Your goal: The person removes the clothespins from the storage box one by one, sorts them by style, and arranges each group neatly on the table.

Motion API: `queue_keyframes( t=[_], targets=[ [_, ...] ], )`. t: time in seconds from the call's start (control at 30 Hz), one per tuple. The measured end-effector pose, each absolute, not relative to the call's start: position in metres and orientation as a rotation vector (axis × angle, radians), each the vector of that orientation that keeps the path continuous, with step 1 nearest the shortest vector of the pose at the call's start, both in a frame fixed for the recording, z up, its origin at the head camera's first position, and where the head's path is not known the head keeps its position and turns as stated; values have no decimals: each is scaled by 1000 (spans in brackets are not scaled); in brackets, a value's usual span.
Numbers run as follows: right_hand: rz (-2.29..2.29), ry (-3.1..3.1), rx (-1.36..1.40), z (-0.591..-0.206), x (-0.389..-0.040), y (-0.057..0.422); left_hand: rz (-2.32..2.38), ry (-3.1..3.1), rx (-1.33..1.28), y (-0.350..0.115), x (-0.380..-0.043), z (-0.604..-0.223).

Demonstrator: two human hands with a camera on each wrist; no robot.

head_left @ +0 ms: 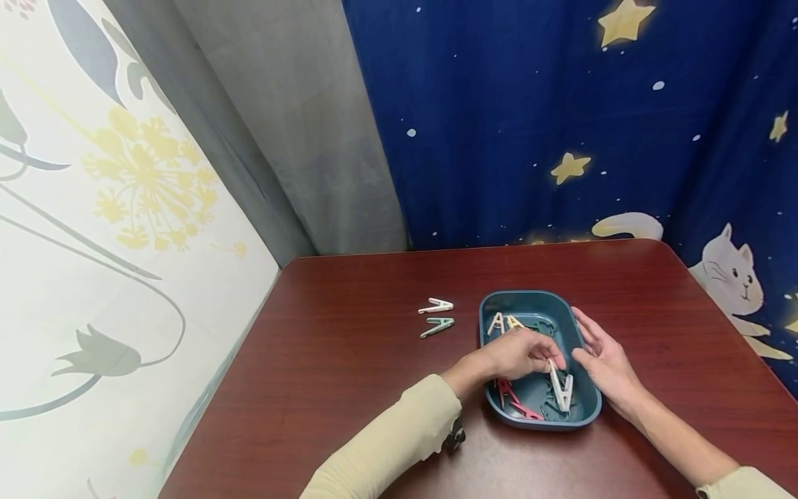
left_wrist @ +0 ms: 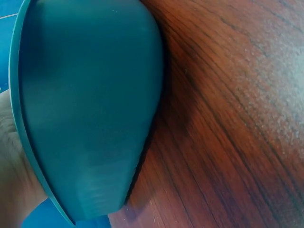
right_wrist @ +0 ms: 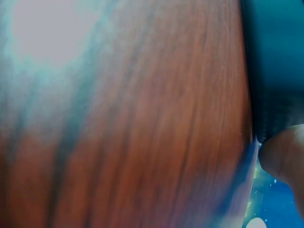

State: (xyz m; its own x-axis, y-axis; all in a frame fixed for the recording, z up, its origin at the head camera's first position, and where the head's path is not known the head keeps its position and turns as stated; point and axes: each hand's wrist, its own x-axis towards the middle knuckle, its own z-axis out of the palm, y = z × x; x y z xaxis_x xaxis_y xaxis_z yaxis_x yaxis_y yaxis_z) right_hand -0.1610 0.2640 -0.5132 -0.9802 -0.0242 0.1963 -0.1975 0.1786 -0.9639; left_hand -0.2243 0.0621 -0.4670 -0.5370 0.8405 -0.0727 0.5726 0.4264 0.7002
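A dark teal plastic tub (head_left: 527, 298) stands on the table with several clothespins inside. Reaching over its left rim, my left hand (head_left: 520, 352) pinches a white clothespin (head_left: 562, 389) between thumb and fingers, low in the tub. Red clothespins (head_left: 526, 411) lie along the near left side, pale ones (head_left: 496, 323) lean at the far left, and dark green ones lie partly hidden beneath the hand. At the tub's right wall, my right hand (head_left: 607, 362) grips the rim, thumb at the edge and fingers along the outside.
Left of the tub, a white clothespin (head_left: 436, 305) and a green clothespin (head_left: 438, 326) lie side by side on the reddish-brown table (head_left: 349, 360). A patterned wall (head_left: 93, 277) borders the table's left, and a blue curtain (head_left: 499, 138) hangs behind it.
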Motion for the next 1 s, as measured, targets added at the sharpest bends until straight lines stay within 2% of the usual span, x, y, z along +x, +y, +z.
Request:
queue_keyframes(
  t=[0.37, 0.8, 1.0],
  targets=[
    [1927, -2297, 221, -513, -161, 264, 1030, 2256, 1214, 58, -225, -465],
    [1977, -2265, 225, -514, -161, 263, 772, 2253, 1213, 52, -226, -453],
    [1963, -2274, 220, -512, -160, 262, 985, 2046, 1105, 49, -227, -452]
  ],
)
